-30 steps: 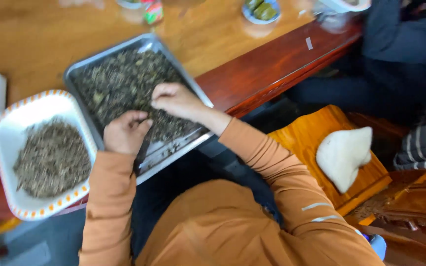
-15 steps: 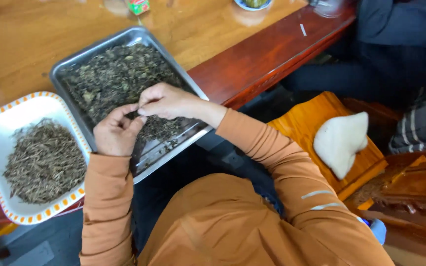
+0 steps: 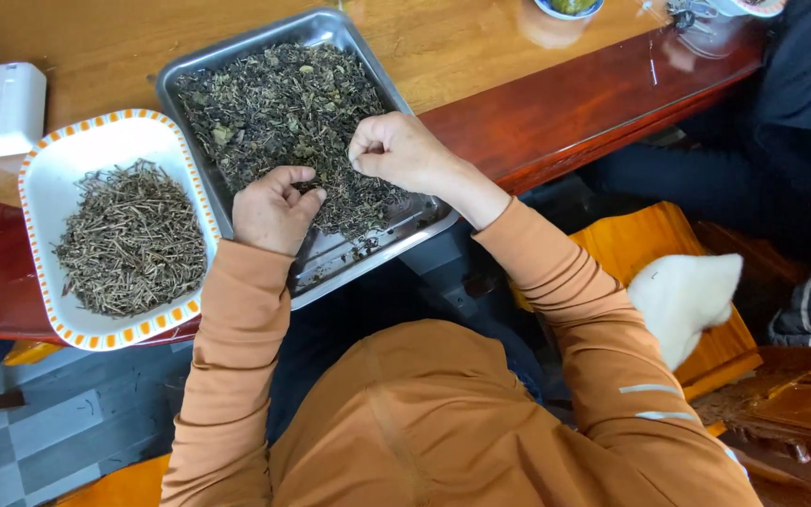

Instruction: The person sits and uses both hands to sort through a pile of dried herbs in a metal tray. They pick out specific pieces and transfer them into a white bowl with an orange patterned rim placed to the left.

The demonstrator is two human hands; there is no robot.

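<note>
Two hands work my metal tray [image 3: 237, 66] of dried tea leaves [image 3: 283, 113] at the table's near edge — right hand [image 3: 401, 150] pinching a bit, left hand [image 3: 272, 211] curled on the pile; next, I judge, stems go into the white dish [image 3: 68, 155].

The counter [image 3: 481, 56] was glossy wood, honey-coloured on top with a dark reddish edge that caught the daylight. Underneath, the floor [image 3: 58, 432] was grey tiles in two shades. Off to the right sat an orange-stained wooden chair [image 3: 640, 244] with a cream cushion [image 3: 687, 296] on it, and a darker carved wooden piece [image 3: 800, 413] just beside that.
</note>
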